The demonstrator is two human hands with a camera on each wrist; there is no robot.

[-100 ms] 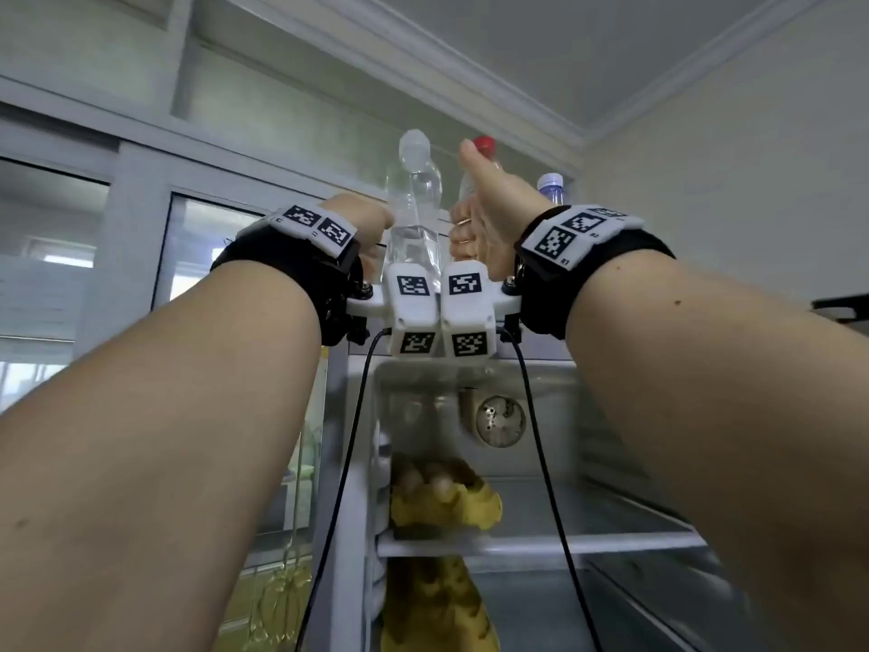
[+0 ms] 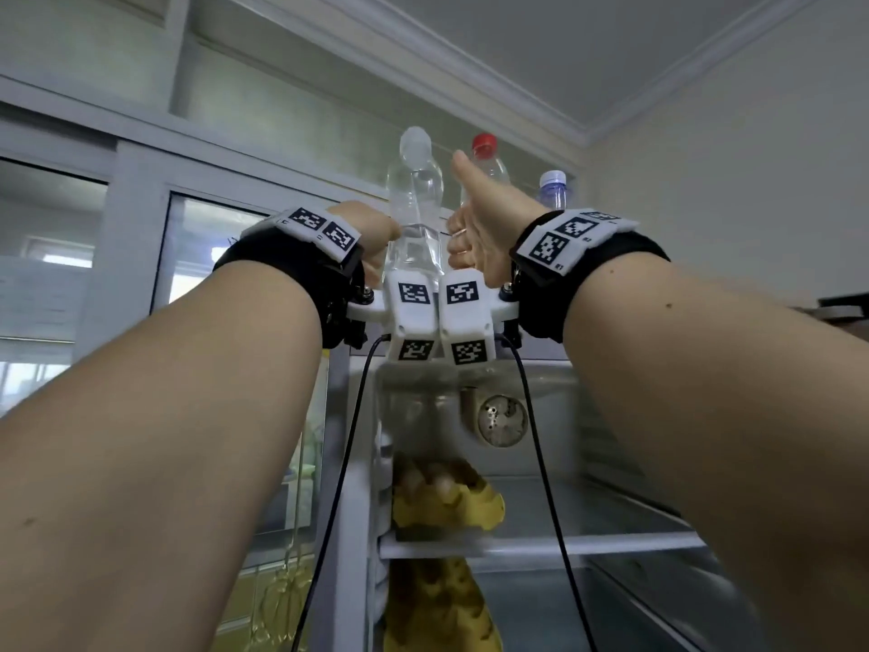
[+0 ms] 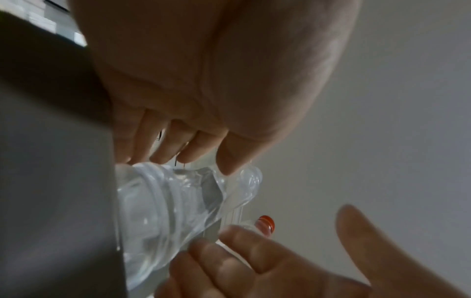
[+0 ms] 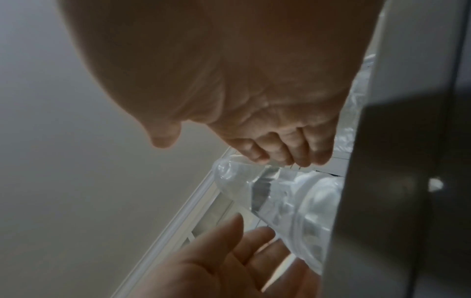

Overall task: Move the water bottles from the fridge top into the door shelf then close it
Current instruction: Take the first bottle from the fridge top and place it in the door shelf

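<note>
Three water bottles stand on the fridge top. The clear bottle with a clear cap (image 2: 414, 204) is nearest, between my hands. My left hand (image 2: 376, 237) lies against its left side with fingers nearly straight (image 3: 163, 149) and the thumb touching it. My right hand (image 2: 475, 228) is at its right side, fingers half curled (image 4: 277, 151) and touching the bottle (image 4: 280, 201), thumb stuck up and apart. Neither hand plainly grips it. The red-capped bottle (image 2: 484, 143) stands behind my right thumb, the blue-capped bottle (image 2: 554, 185) further right. The door shelf is out of view.
Below my wrists the fridge is open, with a glass shelf (image 2: 588, 543), yellow egg cartons (image 2: 442, 501) and a round dial (image 2: 501, 418). A glass-fronted cabinet (image 2: 211, 275) stands to the left. The ceiling is close above the bottles.
</note>
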